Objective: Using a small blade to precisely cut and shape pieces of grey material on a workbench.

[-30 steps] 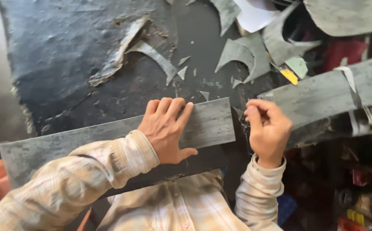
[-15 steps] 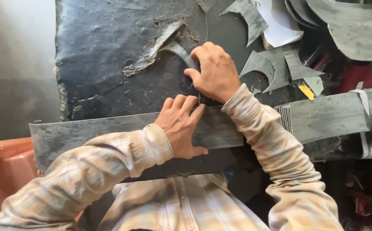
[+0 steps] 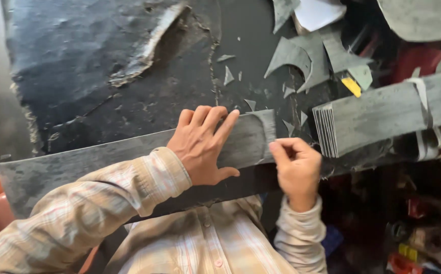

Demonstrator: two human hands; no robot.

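Flat left hand (image 3: 202, 144) on grey strip (image 3: 129, 155)

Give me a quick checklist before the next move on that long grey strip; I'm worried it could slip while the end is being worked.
1. Left hand flat on the grey strip, pinning it: ok.
2. Right hand at the strip's right end, fingers pinched there: ok.
3. Tool in the right hand: cannot tell, nothing clearly shows.
4. Left fingertips away from the worked end: not ok, they lie close to it.
5. Dark board free of debris near the strip: not ok, grey offcuts and chips lie about.
6. Stack of grey strips apart from the right hand: ok, a gap shows.
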